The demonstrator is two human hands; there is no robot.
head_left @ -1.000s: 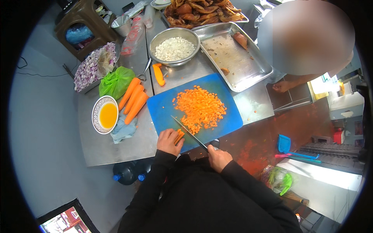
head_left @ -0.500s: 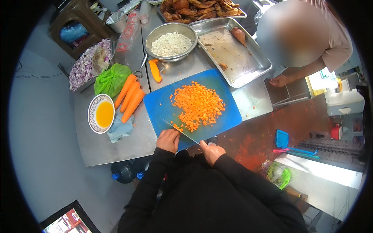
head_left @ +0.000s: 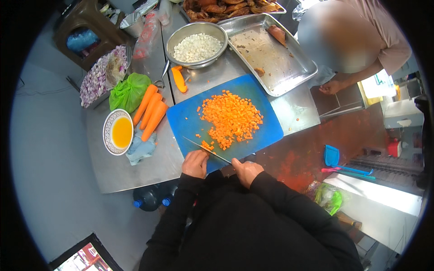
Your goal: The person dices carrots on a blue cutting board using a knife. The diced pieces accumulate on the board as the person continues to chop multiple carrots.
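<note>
My right hand [head_left: 247,172] grips a knife [head_left: 205,149] by its handle, the blade slanting up to the left, low over the near part of a blue cutting board [head_left: 179,119]. On the blade's near side my left hand [head_left: 195,164] is closed with curled fingers around a piece of carrot [head_left: 208,152], mostly hidden by the fingers. Small cut bits lie right beside the blade. A large heap of diced carrot [head_left: 230,115] covers the middle of the board. Three whole peeled carrots [head_left: 153,119] lie left of the board.
A patterned bowl of yellow liquid [head_left: 121,133] stands on a blue cloth [head_left: 141,148], near a green bag [head_left: 130,92] and chopped purple onion [head_left: 96,86]. Behind the board are a bowl of white cubes [head_left: 197,49] and a metal tray [head_left: 305,74]. Another person's hand [head_left: 331,87] is at right.
The knife tip has shifted a little left and up, and my right hand has moved slightly with it. A few more cut bits lie by the blade. My left hand has hardly moved.
</note>
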